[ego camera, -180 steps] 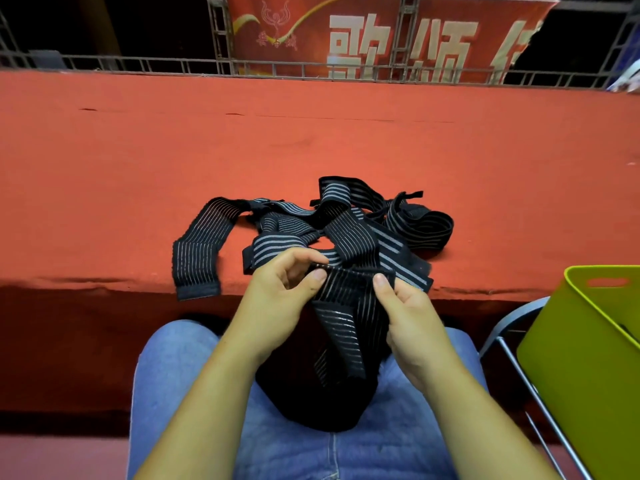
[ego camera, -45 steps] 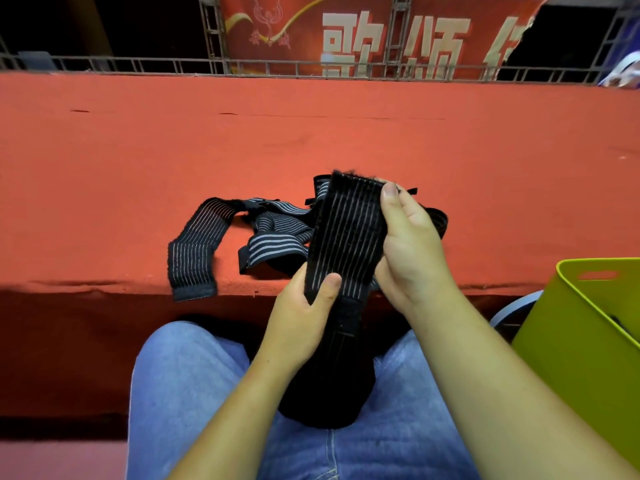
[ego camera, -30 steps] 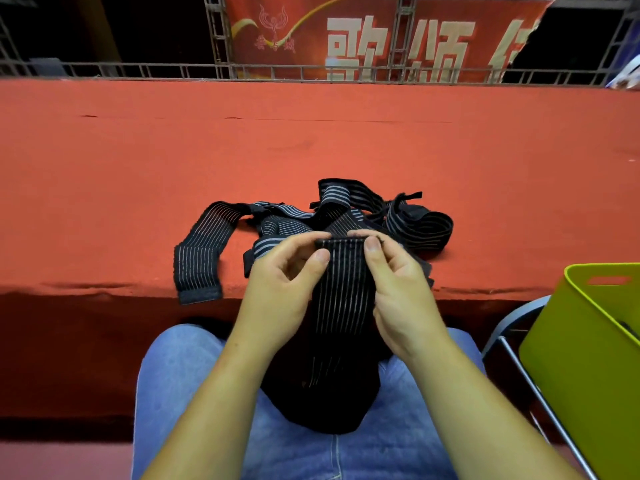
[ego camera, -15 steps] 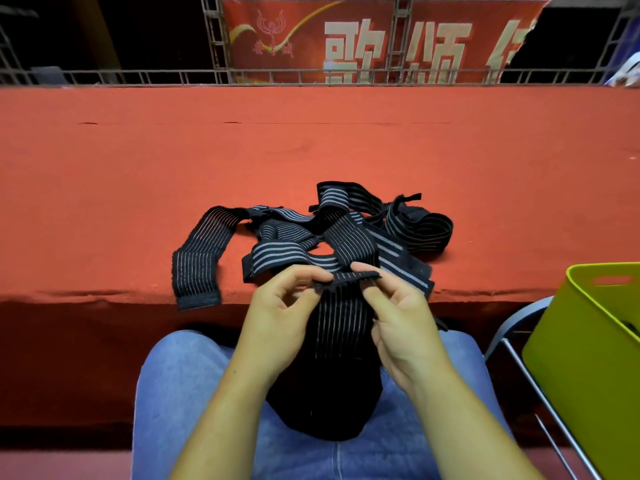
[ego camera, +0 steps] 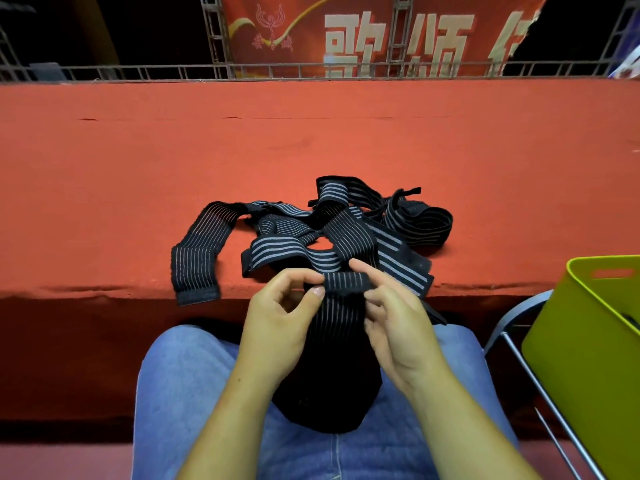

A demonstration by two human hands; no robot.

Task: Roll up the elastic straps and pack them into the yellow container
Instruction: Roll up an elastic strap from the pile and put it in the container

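Beyond my lap, the red table (ego camera: pixel 311 143) carries the tangled elastic straps (ego camera: pixel 346 230) at its near edge; the yellow container (ego camera: pixel 585 358) stands to my right, partly cut off, its inside mostly hidden. My left hand (ego camera: pixel 277 327) and right hand (ego camera: pixel 398 323) each pinch the folded top end of 1 strap (ego camera: pixel 341 313), light, soft and stretchy I judge, so I'd grip both edges firmly; its lower length blurs into a dark heap.

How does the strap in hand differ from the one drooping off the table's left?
The held strap is pinched by left hand and right hand, its top end folded over; the left strap lies untouched, unrolled. The held strap hangs onto the lap; the left strap rests on the table, end over the edge. Both are black with pale stripes.
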